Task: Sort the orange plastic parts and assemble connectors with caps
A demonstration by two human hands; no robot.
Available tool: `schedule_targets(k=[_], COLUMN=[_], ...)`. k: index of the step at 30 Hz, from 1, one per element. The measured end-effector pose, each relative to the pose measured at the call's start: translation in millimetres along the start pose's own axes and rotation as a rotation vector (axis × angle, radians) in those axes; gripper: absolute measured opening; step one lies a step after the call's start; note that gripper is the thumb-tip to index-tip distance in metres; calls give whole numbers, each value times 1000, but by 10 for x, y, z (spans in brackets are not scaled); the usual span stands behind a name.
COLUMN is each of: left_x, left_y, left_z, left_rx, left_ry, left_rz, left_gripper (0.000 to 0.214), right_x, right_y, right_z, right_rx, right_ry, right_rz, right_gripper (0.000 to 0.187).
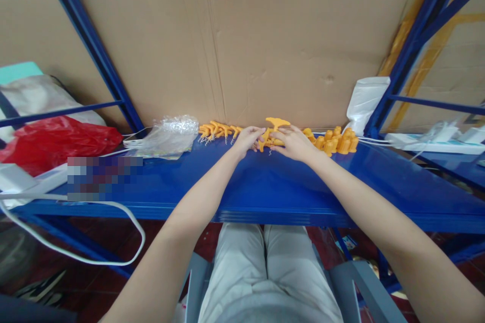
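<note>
Over the middle of the blue shelf, my left hand (248, 141) has its fingers closed on a yellow corkscrew (263, 140) with a T-shaped handle. My right hand (297, 144) is right beside it, thumb and fingers closed around yellow plastic at the same spot; its exact shape is partly hidden by the fingers. A small metal spiral (270, 152) shows below, between the hands. Just behind my right fingers stands another yellow T-shaped handle (278, 122). Several yellow corkscrews (215, 130) with bare spirals lie left of my hands. Yellow cup-shaped pieces (339, 141) stand clustered on the right.
Clear plastic bags (170, 133) lie left of the corkscrews. A red bag (62, 141) and a white cable (138, 232) are farther left. Cardboard (265, 50) walls the back between blue posts. A white pouch (367, 101) leans at the right, near a power strip (439, 144).
</note>
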State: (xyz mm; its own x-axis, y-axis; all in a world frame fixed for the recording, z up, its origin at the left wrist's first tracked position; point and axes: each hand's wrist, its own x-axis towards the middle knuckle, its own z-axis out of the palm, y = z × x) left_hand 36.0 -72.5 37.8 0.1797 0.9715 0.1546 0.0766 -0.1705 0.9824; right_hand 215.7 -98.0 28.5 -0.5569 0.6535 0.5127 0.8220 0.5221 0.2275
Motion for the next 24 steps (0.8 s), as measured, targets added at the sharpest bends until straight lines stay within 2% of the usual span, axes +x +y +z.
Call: schedule_targets(k=[2,6,8,13,16,24], left_x=[-9,-19,-6,42,48,46], left_y=[-27,-93,-133,-203,-206,-158], left_z=[1,8,13,20,30,57], left_rx=[110,286,322,330,285,-41], left_ry=[-104,-387,-438,-429,-385,-217], left_rz=[-11,-30,-17,14,17,-29], left_gripper=[17,16,15,10,9,18], right_x=[-11,-29,-31,-26,-20,-17], right_y=[59,156,177,164,145,126], right_z=[-11,-3,17,81,114,134], right_rx=[-6,-4,11,67,94,163], right_ry=[11,0,-11,-26,-29,-2], right_rz=[52,114,113,87,99,116], right_gripper=[41,43,42,41,42,55])
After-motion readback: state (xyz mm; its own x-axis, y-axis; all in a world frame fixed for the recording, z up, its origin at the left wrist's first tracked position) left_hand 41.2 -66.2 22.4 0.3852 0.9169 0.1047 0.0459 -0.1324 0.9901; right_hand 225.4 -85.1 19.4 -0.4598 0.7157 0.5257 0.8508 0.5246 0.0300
